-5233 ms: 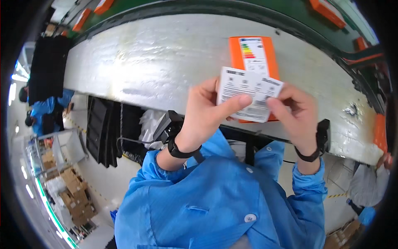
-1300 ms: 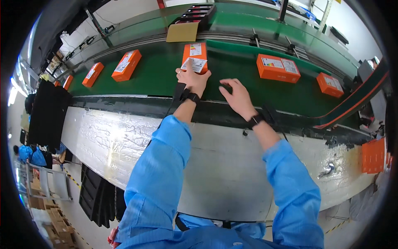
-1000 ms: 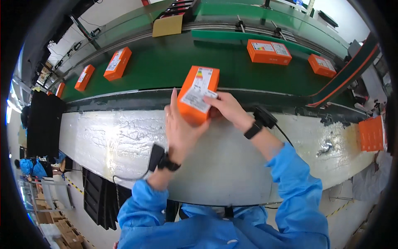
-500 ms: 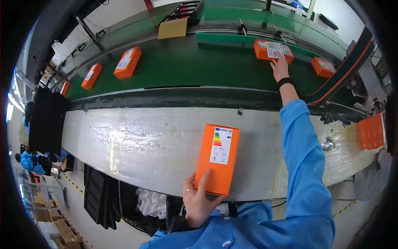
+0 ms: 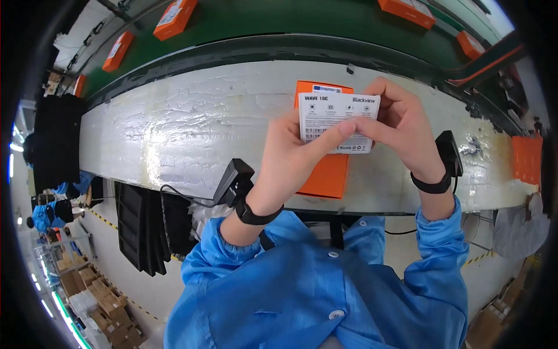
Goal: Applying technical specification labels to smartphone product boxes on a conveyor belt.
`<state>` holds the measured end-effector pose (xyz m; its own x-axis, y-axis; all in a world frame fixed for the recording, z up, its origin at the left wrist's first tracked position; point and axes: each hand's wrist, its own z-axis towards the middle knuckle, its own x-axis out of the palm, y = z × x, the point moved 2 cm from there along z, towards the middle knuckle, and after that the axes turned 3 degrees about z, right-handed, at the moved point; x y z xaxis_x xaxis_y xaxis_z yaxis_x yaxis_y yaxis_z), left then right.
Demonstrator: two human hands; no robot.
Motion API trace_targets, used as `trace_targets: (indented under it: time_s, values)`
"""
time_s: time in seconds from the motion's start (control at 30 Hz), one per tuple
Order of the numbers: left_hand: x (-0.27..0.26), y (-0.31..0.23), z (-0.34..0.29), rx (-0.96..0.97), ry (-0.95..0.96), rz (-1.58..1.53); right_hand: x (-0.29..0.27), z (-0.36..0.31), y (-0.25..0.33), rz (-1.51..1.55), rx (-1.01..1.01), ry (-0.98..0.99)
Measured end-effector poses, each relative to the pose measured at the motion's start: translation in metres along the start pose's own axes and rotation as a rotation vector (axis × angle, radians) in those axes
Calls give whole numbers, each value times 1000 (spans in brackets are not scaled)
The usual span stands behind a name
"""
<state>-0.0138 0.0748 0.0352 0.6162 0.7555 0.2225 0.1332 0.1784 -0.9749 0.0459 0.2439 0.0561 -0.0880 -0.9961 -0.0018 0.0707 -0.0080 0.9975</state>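
Note:
Both my hands hold a white printed label [image 5: 340, 119] above the bench, its printed face toward me. My left hand [image 5: 290, 151] grips its left side, with the thumb across the front. At the label's right edge, my right hand [image 5: 401, 122] pinches it between thumb and curled fingers. An orange box [image 5: 326, 179] lies beneath on the bench, partly covered by the label and my hands. Only the upper edge of the box's own sticker shows.
Several orange boxes, including one at the upper right [image 5: 408, 11], lie on the green conveyor belt [image 5: 256, 55] beyond the pale, film-covered bench [image 5: 203, 116]. Black trays [image 5: 136, 227] stand below the bench's left front. Another orange box [image 5: 526, 160] is at the right end.
My right hand has come back from a box on the belt. My left hand has left the box on the bench, and both hands now hold the label. The view has tilted downward.

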Motion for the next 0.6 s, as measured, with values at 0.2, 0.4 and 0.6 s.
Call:
trace_targets:
  time_s: [0.2, 0.4, 0.6]
  values:
    - [-7, 3, -15, -156, 28, 14, -14, -18, 7, 51, 100, 38]
    - [-8, 16, -25, -75, 15, 82, -11, -23, 5, -25, 131, 87]
    - [-4, 9, -32, -160, 2, 23, -7, -26, 7, 69, 211, 136]
